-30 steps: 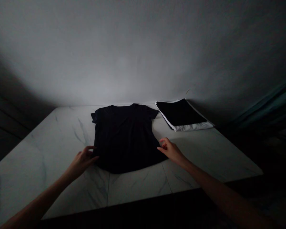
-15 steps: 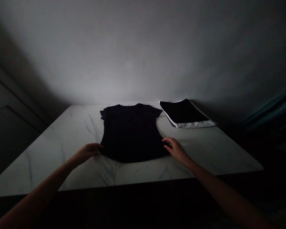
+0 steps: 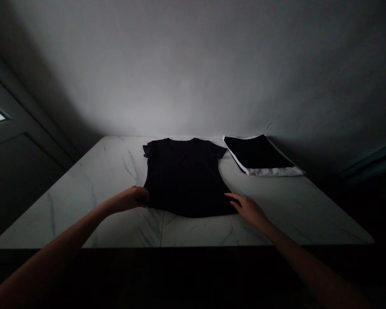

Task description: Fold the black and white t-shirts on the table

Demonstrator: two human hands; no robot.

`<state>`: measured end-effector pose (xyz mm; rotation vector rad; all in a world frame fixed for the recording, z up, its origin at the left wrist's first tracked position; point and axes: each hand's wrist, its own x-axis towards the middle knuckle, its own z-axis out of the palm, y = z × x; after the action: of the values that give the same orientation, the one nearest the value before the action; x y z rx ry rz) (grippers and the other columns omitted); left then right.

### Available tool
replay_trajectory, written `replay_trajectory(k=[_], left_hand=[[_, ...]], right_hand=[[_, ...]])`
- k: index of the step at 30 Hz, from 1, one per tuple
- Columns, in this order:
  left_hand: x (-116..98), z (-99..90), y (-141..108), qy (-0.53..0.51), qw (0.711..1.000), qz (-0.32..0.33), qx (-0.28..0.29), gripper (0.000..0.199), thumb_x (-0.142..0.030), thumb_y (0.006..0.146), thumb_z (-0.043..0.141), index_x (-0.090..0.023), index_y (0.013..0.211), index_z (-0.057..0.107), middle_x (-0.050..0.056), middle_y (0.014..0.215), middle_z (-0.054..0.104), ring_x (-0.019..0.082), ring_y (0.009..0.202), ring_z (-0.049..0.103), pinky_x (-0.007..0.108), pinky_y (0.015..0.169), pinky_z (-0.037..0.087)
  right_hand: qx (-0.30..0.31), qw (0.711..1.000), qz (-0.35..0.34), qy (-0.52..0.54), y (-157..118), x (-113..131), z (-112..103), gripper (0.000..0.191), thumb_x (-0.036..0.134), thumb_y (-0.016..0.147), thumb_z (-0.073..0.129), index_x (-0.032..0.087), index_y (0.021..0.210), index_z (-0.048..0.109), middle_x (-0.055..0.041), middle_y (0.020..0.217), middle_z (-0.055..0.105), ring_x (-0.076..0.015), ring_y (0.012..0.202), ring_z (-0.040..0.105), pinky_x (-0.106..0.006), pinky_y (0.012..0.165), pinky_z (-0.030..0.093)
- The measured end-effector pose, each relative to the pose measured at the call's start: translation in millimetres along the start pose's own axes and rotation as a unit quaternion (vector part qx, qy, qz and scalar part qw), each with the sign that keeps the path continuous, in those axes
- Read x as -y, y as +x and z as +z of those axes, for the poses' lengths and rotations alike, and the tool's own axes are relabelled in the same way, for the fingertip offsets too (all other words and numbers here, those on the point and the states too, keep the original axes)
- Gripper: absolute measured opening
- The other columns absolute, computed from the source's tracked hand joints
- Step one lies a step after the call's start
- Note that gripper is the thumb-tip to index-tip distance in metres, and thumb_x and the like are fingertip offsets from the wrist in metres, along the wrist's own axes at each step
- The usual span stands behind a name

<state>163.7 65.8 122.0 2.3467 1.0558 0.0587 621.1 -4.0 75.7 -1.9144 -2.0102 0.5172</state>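
A dark short-sleeved T-shirt (image 3: 185, 180) lies spread flat, its neckline toward the wall and its hem toward me. At the hem's left corner, my left hand (image 3: 137, 197) is closed, with the fingers curled round the edge of the cloth. My right hand (image 3: 249, 210) rests by the right hem corner. Its fingers are stretched out and apart, with the tips touching the dark fabric. The light is dim, so folds in the shirt hardly show.
The shirt lies on a white marble-patterned table (image 3: 83, 201) with a rounded front edge. Back right sits a flat stack of folded black and white clothes (image 3: 260, 152). A grey wall (image 3: 186, 68) rises behind the table, and a panelled door (image 3: 19, 150) stands at the left.
My left fingers have curled tighter round the left hem corner, and that corner has shifted a little. The right hand stays at its corner. The whole view has moved slightly left.
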Motion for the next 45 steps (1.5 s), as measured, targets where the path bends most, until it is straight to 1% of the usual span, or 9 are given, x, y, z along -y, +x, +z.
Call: replay_trajectory(k=[6,11,15,20,26,31,35,41,45], left_hand=[[-12.8,0.3,-41.2,0.018,0.999,0.024,0.044,0.015,-0.010,0.078,0.057,-0.021,0.074,0.067,0.000,0.080,0.065,0.016,0.078,0.062,0.025,0.068,0.044],[-43.7,-4.6,-32.4,0.043,0.993,-0.018,0.111,0.009,-0.024,0.082,0.066,-0.023,0.087,0.073,-0.002,0.078,0.069,0.014,0.067,0.064,0.022,0.059,0.043],[-57.8,11.1,38.4,0.093,0.992,0.078,-0.031,0.030,-0.023,0.097,0.044,-0.021,0.115,0.068,0.006,0.116,0.070,0.018,0.103,0.066,0.028,0.090,0.049],[0.2,30.0,112.2,0.177,0.975,0.089,-0.104,0.049,-0.038,0.101,0.038,-0.025,0.149,0.041,0.008,0.161,0.032,0.025,0.149,0.026,0.047,0.120,0.025],[75.1,1.3,133.4,0.186,0.978,0.018,-0.097,0.051,-0.045,0.103,0.031,-0.029,0.150,0.041,0.007,0.161,0.031,0.029,0.149,0.027,0.051,0.119,0.026],[85.5,-8.5,142.4,0.156,0.981,0.033,-0.108,0.049,-0.045,0.101,0.035,-0.027,0.145,0.049,0.007,0.157,0.039,0.027,0.144,0.037,0.048,0.119,0.029],[88.3,-8.4,141.7,0.144,0.983,0.047,-0.105,0.048,-0.039,0.100,0.040,-0.028,0.146,0.047,0.005,0.159,0.037,0.026,0.145,0.035,0.049,0.120,0.027],[92.1,-15.4,140.2,0.117,0.987,0.038,-0.107,0.048,-0.024,0.095,0.042,-0.026,0.142,0.052,0.006,0.155,0.043,0.024,0.143,0.040,0.047,0.119,0.031],[91.2,-22.2,138.6,0.112,0.988,0.033,-0.099,0.050,-0.020,0.091,0.046,-0.024,0.139,0.055,0.006,0.154,0.044,0.023,0.143,0.040,0.044,0.118,0.032]], right_hand=[[0.116,0.993,0.033,-0.013,-19.0,-0.1,-20.2,0.051,0.020,0.093,0.049,0.032,0.142,0.054,-0.0048,0.117,0.073,-0.0154,0.062,0.069,-0.029,0.066,0.054],[0.033,0.976,-0.040,-0.211,-10.6,38.6,-24.5,0.047,0.021,0.084,0.065,0.030,0.130,0.065,-0.0117,0.110,0.071,-0.0305,0.103,0.067,-0.041,0.084,0.053],[-0.017,0.964,-0.199,-0.174,38.2,92.1,7.1,0.049,0.027,0.095,0.054,0.023,0.144,0.052,-0.0139,0.145,0.052,-0.0283,0.133,0.049,-0.045,0.107,0.044],[0.105,0.918,-0.365,-0.118,57.0,106.0,44.0,0.064,0.043,0.099,0.050,0.019,0.155,0.031,-0.0128,0.163,0.023,-0.0290,0.151,0.016,-0.054,0.121,0.018],[0.299,0.804,-0.513,0.045,25.8,109.6,36.1,0.045,0.040,0.103,0.041,0.027,0.145,0.050,-0.0052,0.156,0.041,-0.0194,0.149,0.026,-0.042,0.122,0.020],[0.228,0.872,-0.426,0.078,34.1,129.9,41.4,0.055,0.041,0.100,0.051,0.015,0.148,0.044,-0.0154,0.160,0.029,-0.0270,0.151,0.017,-0.050,0.122,0.018],[0.330,0.789,-0.502,0.126,45.0,138.3,56.2,0.038,0.035,0.101,0.049,0.021,0.134,0.062,-0.0079,0.143,0.057,-0.0196,0.140,0.043,-0.037,0.118,0.031],[0.083,0.953,-0.291,-0.009,119.7,144.1,50.8,0.050,0.031,0.098,0.054,0.005,0.140,0.052,-0.0209,0.152,0.040,-0.0316,0.145,0.034,-0.049,0.120,0.025],[0.184,0.872,-0.451,-0.048,109.2,153.2,67.6,0.067,0.044,0.092,0.063,0.013,0.148,0.043,-0.0144,0.160,0.027,-0.0335,0.150,0.018,-0.054,0.122,0.011]])
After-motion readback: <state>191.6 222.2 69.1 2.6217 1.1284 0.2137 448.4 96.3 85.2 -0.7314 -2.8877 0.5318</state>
